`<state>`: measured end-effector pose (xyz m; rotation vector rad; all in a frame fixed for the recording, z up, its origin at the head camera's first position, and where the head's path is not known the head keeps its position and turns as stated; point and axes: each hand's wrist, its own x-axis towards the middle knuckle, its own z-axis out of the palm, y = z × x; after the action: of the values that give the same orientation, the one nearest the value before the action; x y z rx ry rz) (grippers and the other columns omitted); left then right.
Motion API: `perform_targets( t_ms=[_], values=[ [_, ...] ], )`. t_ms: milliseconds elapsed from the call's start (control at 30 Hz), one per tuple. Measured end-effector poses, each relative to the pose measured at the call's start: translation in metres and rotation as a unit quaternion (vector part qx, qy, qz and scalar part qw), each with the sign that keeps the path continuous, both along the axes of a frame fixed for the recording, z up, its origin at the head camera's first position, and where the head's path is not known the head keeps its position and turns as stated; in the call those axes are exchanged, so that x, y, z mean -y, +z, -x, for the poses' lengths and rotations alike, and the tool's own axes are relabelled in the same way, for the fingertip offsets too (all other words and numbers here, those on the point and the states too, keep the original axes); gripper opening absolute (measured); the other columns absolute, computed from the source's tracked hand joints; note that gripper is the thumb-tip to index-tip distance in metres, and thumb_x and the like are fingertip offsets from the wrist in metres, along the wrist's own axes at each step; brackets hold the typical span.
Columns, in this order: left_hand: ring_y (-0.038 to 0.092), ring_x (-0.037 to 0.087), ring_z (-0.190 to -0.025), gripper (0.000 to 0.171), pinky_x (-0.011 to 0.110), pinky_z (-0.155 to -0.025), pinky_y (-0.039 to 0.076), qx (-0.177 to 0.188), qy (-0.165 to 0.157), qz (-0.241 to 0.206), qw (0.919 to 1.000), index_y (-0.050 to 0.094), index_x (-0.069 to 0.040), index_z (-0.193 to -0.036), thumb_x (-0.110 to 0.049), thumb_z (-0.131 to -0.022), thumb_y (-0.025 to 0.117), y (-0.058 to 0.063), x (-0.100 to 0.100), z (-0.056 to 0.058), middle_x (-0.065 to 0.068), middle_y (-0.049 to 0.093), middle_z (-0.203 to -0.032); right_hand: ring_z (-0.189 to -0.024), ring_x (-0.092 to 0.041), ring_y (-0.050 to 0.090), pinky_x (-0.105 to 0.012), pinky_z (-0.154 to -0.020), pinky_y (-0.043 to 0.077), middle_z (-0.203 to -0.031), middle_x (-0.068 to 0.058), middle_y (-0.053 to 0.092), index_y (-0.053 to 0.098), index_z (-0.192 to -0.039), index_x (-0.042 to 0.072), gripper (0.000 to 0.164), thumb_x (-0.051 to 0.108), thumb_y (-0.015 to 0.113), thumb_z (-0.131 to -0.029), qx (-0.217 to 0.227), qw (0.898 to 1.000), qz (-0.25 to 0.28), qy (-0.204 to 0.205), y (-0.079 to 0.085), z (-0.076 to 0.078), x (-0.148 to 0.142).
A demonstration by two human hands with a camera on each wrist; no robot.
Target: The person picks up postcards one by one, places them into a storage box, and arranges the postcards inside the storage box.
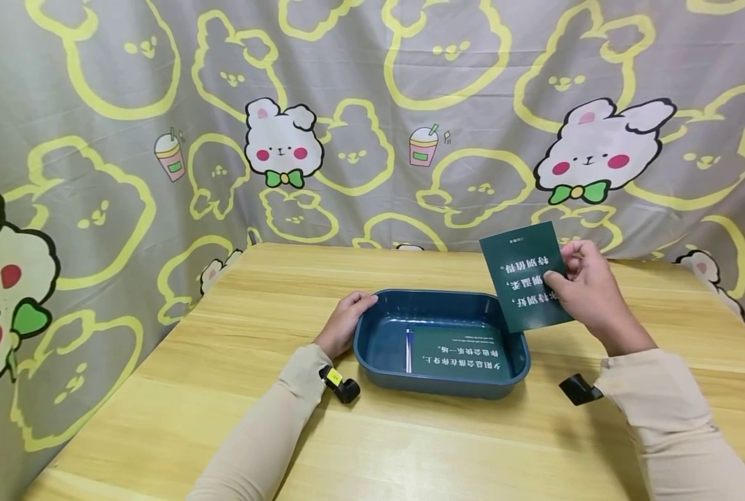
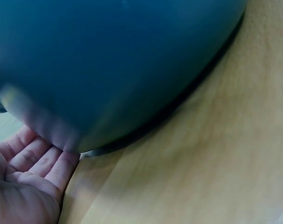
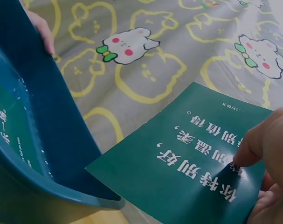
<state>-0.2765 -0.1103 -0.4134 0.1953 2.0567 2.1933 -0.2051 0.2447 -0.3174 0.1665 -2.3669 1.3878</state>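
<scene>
A dark blue rectangular tub [image 1: 441,386] stands on the wooden table with its mouth up. My left hand [image 1: 346,321] rests against the outside of its left end. In the left wrist view, the fingers [image 2: 41,158] lie fairly straight along the outer wall. Over the tub's right end, my right hand [image 1: 588,289] pinches a green card [image 1: 519,278] by its right side, thumb on the printed face. White Chinese characters on the card appear upside down in the head view. Another green card [image 1: 457,353] with white writing lies inside the tub, beside a narrow white-and-blue strip [image 1: 409,351].
The light wooden table [image 1: 410,445] carries the tub near its middle. Behind and left of it hangs a grey curtain [image 1: 360,62] with yellow outlines and white rabbits. A small black device is strapped at each wrist.
</scene>
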Motion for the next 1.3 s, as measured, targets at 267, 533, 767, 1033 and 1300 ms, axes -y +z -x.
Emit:
perform_targets(
  t_ms=[267, 533, 767, 1033, 1300],
  values=[
    [0.055, 0.014, -0.087, 0.014, 0.023, -0.075, 0.046, 0.001, 0.001, 0.003, 1.0, 0.058, -0.005, -0.094, -0.018, -0.097, 0.057, 0.001, 0.0, 0.0, 0.005, 0.057, -0.096, -0.074, -0.009, 0.052, -0.02, -0.06, 0.048, -0.101, -0.026, 0.056, 0.032, -0.112, -0.004, 0.024, -0.006, 0.05, -0.095, -0.017, 1.0, -0.003, 0.021, -0.004, 0.001, 0.006],
    [0.054, 0.014, -0.085, 0.014, 0.023, -0.074, 0.046, -0.001, 0.005, 0.0, 1.0, 0.057, -0.004, -0.094, -0.018, -0.097, 0.057, 0.0, -0.002, -0.001, 0.004, 0.056, -0.093, -0.073, -0.012, 0.055, -0.021, -0.061, 0.051, -0.098, -0.026, 0.058, 0.033, -0.112, -0.002, 0.026, -0.005, 0.051, -0.095, -0.016, 0.999, 0.005, 0.037, -0.003, -0.002, 0.014],
    [0.055, 0.014, -0.086, 0.013, 0.023, -0.074, 0.047, 0.002, 0.001, 0.001, 1.0, 0.058, -0.006, -0.094, -0.018, -0.097, 0.057, 0.0, 0.0, 0.0, 0.004, 0.057, -0.094, -0.077, -0.012, 0.058, -0.02, -0.063, 0.052, -0.104, -0.028, 0.061, 0.034, -0.116, -0.003, 0.027, -0.004, 0.051, -0.095, -0.016, 0.999, -0.005, 0.035, -0.003, -0.004, 0.022],
    [0.055, 0.013, -0.085, 0.012, 0.023, -0.073, 0.047, -0.002, 0.001, -0.005, 1.0, 0.058, -0.006, -0.093, -0.017, -0.097, 0.057, 0.001, -0.001, -0.001, 0.004, 0.057, -0.093, -0.074, -0.01, 0.06, -0.026, -0.058, 0.053, -0.103, -0.03, 0.064, 0.037, -0.118, -0.004, 0.029, -0.007, 0.052, -0.093, -0.054, 0.996, -0.012, 0.066, -0.007, -0.002, 0.031],
    [0.055, 0.012, -0.083, 0.013, 0.023, -0.071, 0.047, -0.006, -0.004, -0.008, 0.9999, 0.057, -0.004, -0.093, -0.016, -0.097, 0.057, 0.001, 0.0, -0.002, 0.003, 0.057, -0.091, -0.073, -0.021, 0.062, -0.029, -0.058, 0.055, -0.097, -0.025, 0.065, 0.042, -0.116, 0.0, 0.027, -0.006, 0.053, -0.092, -0.059, 0.994, -0.04, 0.079, -0.012, -0.002, 0.039]
  ],
)
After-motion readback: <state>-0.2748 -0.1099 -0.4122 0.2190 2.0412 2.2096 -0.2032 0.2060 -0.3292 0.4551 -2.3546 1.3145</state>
